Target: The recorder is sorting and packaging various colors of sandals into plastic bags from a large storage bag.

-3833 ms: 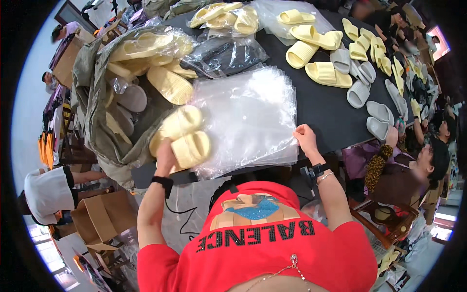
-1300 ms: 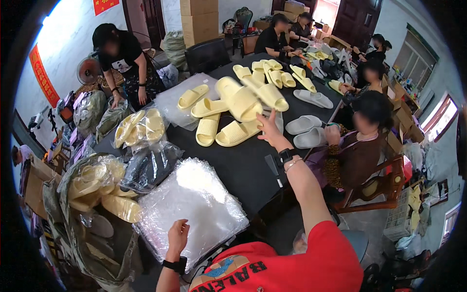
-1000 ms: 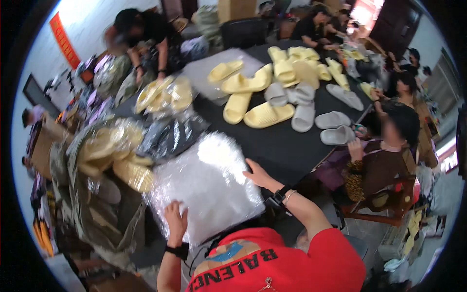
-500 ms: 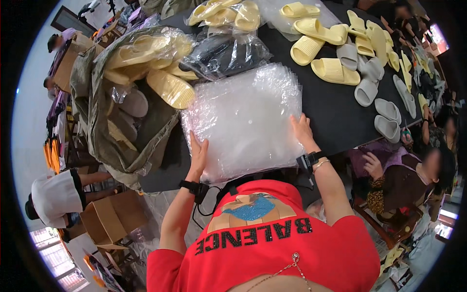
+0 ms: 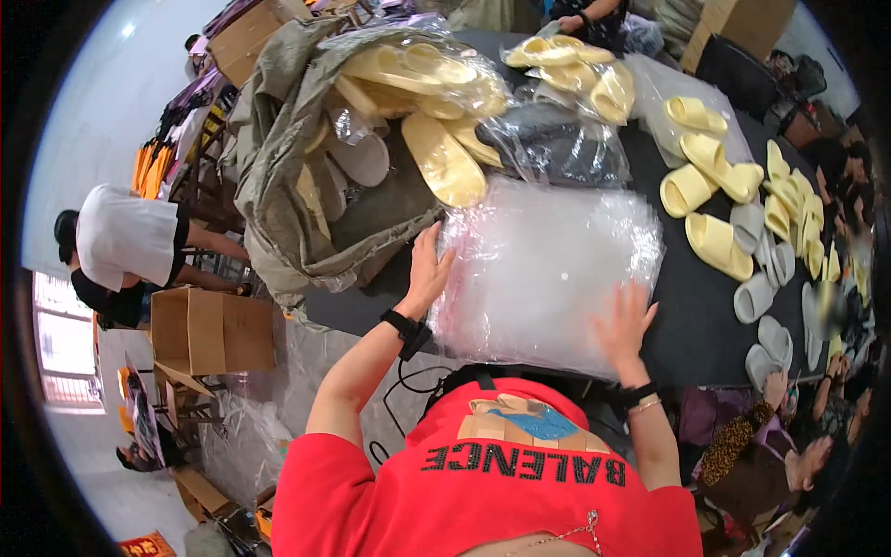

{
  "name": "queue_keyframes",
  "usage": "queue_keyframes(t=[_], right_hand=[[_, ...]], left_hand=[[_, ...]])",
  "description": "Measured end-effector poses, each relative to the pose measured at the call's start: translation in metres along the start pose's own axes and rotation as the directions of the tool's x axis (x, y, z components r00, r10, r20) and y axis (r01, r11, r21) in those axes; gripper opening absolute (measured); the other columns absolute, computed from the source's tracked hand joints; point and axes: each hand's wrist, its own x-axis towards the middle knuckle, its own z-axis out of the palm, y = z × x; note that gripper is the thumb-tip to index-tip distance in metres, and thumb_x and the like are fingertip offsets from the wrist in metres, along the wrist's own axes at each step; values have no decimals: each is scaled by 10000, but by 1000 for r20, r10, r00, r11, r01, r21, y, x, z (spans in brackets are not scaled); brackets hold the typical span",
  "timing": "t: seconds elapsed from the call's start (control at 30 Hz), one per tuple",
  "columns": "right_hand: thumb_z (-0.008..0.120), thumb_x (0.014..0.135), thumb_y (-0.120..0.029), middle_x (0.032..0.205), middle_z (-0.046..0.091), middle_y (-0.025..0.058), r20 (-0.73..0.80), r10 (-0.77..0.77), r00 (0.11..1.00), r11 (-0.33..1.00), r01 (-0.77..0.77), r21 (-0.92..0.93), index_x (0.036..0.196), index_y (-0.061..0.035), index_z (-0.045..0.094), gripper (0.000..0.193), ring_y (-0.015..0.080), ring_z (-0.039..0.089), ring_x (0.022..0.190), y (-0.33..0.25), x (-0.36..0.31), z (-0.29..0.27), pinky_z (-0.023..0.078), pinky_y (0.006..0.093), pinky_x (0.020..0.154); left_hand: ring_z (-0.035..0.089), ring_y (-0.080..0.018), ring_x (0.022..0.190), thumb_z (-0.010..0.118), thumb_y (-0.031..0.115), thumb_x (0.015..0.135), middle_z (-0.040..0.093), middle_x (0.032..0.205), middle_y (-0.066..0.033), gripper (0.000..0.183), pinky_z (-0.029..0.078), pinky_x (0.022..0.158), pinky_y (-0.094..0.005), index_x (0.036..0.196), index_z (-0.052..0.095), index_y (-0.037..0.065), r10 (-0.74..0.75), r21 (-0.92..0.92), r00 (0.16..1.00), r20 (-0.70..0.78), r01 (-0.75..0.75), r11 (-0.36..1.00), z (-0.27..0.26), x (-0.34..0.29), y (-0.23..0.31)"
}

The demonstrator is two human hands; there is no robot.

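Observation:
A thick stack of clear plastic bags [image 5: 548,278] lies on the black table in front of me. Against its left edge rests my left hand [image 5: 430,269], fingers stretched out and holding nothing. My right hand [image 5: 626,327] is spread with its palm down over the right front part of the stack, slightly smeared by motion. Just behind the stack is a bundle of dark items in clear plastic [image 5: 561,144]. A yellow slipper in a clear bag [image 5: 444,162] touches the far left corner area.
An olive cloth sack [image 5: 269,200] on the left holds bagged yellow and grey slippers. Loose yellow slippers [image 5: 717,246] and grey slippers [image 5: 754,299] lie to the right. A cardboard box [image 5: 213,331] stands on the floor at left. A co-worker [image 5: 756,464] sits at right.
My right hand has moved from the stack's right edge onto its top. My left hand stays along the left edge. The whole view has turned, shifting the table to the right.

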Motion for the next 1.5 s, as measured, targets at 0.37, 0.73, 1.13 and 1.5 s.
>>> queue_keyframes(t=[0.37,0.73,1.13,1.5], right_hand=[[416,719,-756,1486,-42,168,489,-96,867,976,-14,216,1433,-163,153,964,386,-140,1344,-28,-15,25,-157,673,935],[419,728,-745,1484,-86,161,435,-130,891,977,42,207,1439,-187,117,953,377,-185,1335,-29,-20,40,-206,653,921],[395,739,-742,1489,-36,155,444,-104,890,987,37,157,1440,-211,98,929,389,-93,1352,-31,-19,21,-124,690,945],[414,735,-736,1486,2,170,414,-100,905,988,42,147,1432,-198,146,920,393,-76,1353,-32,-23,16,-107,692,948]], left_hand=[[552,-192,693,682,176,749,594,937,-105,510,446,586,-343,1181,475,0,-713,-697,631,307,659,284,26,130,-18],[532,-135,553,557,166,800,549,711,-61,232,404,424,-254,962,445,44,-476,-778,878,46,330,535,-32,163,-20],[598,-278,939,610,202,834,582,1067,-137,417,518,755,-438,1171,445,18,-569,-891,741,356,453,32,30,151,-63],[605,-266,932,557,31,814,595,1039,-130,261,523,804,-370,1068,518,-14,-524,-954,822,221,294,60,-14,176,-14]])
